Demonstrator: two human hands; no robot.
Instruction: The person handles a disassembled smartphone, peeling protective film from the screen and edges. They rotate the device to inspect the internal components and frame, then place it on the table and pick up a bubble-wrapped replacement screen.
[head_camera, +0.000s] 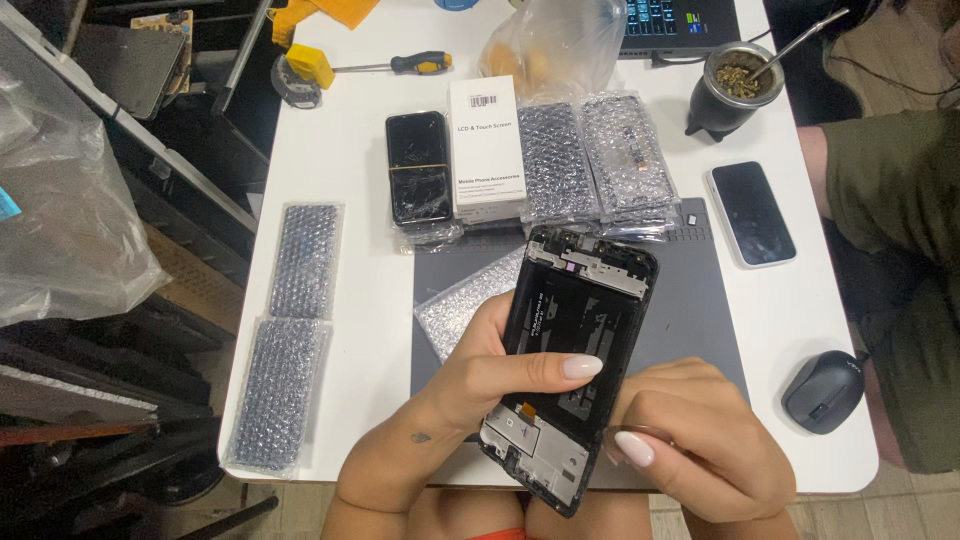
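Left hand (480, 375) is wrapping around the phone frame (570, 360) from its left edge, thumb lying across the open back, fingers hidden behind. Right hand (700, 440) is closing on the lower right edge of the frame, thumb tip pressing near the bottom corner; we cannot tell whether it is pinching a small part or tool. We are holding the frame tilted, above the grey mat (690, 300) on the white bench (350, 250), top end pointing away from us, inner side facing up.

Judgement: we are working at the lower right edge. To do this well, we are keeping the left thumb on solid metal rather than on the flex area near the bottom, and letting the right thumb push along the edge instead of prying inward. The frame looks thin and could bend, so we are supporting it from behind.

Nearby: bubble-wrapped packs (590, 155), a white box (486, 150), a dark phone (418, 165), another phone (752, 213), a mouse (823, 392), a screwdriver (420, 63).
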